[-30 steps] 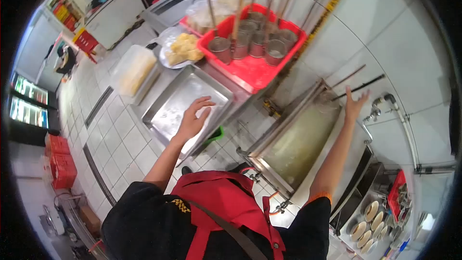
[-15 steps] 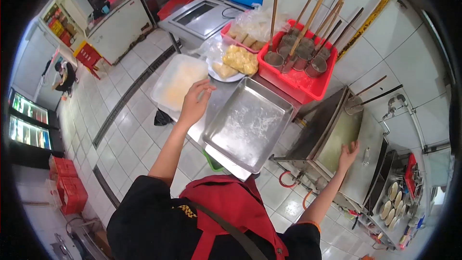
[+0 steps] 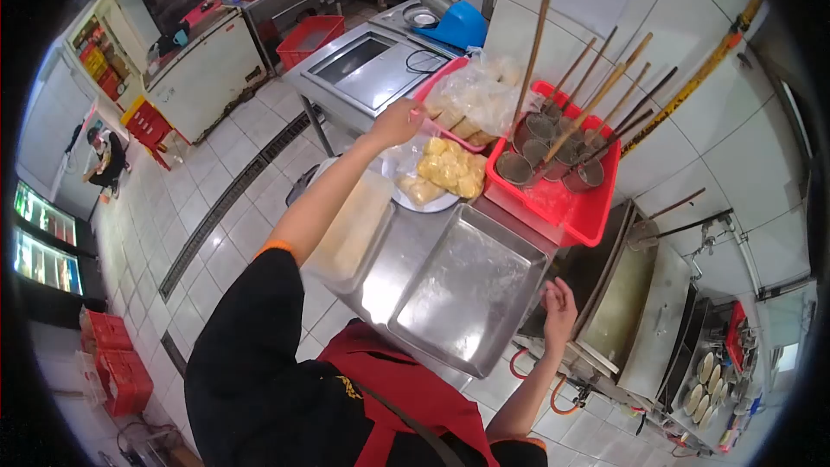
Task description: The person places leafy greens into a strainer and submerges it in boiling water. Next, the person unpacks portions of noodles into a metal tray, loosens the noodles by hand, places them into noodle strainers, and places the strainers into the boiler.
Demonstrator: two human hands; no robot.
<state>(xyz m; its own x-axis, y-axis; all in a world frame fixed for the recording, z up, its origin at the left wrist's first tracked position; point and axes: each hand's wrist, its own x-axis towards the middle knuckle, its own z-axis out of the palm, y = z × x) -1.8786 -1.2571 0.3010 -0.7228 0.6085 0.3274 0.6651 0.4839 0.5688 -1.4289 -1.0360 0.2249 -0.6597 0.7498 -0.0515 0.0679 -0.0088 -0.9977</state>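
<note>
My left hand (image 3: 396, 124) reaches over the near side of a pink basket (image 3: 471, 144), its fingers curled in beside clear plastic; what they hold, if anything, is hidden. Just below it, a white plate (image 3: 443, 204) carries a bag of yellow noodle portions (image 3: 451, 168) and a paler bagged portion (image 3: 418, 189). Under my left forearm stands a translucent plastic tub (image 3: 350, 229) with pale contents. My right hand (image 3: 558, 310) hovers with fingers apart beside the right edge of a shallow metal tray (image 3: 471, 285), holding nothing. A whitish residue marks the tray's bottom.
A red basin (image 3: 596, 220) holds several long-handled mesh strainers (image 3: 553, 130). To the right is a metal cooker with cloudy liquid (image 3: 624, 303); a red hose (image 3: 566, 398) hangs below. A steel counter (image 3: 367, 69) stands ahead. Far left, a person (image 3: 105, 160) crouches near the wall.
My left hand has moved forward from above the tub to the pink basket, its fingers curling. My right hand has come left from the cooker to the tray's edge. The view has shifted.
</note>
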